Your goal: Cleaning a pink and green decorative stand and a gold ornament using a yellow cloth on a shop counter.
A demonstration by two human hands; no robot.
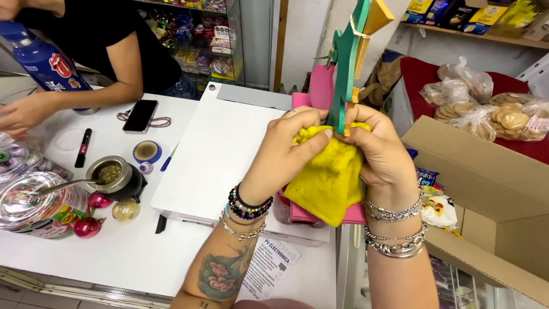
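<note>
A yellow cloth is bunched around the lower end of a tall bundle of flat wooden pieces, teal and orange, bound with a rubber band. My left hand presses the cloth against the bundle from the left, fingers curled on it. From the right, my right hand grips the bundle's base and the cloth. Both wrists wear several bracelets. A pink flat item lies under the cloth.
A white flat box lies on the white counter. A cup with a metal straw, round ornaments, a phone and a candy jar stand left. Another person's arm rests at the far left. An open cardboard box is right.
</note>
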